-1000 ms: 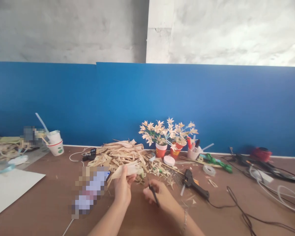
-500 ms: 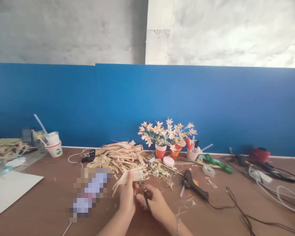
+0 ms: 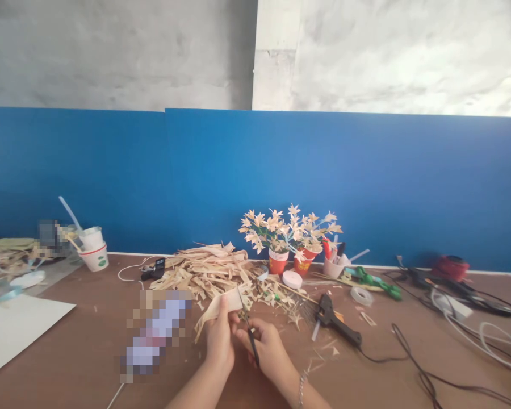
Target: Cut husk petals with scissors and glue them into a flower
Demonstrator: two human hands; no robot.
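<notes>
Clearly, the strip (image 3: 233, 301) is pale and straight-ended.

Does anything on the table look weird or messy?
Yes. Left of the left hand, square coloured blocks cover something, so I can't tell what's underneath. Pale scraps also lie loose near the glue gun, which looks untidy. I don't see anything clearly broken.
</notes>
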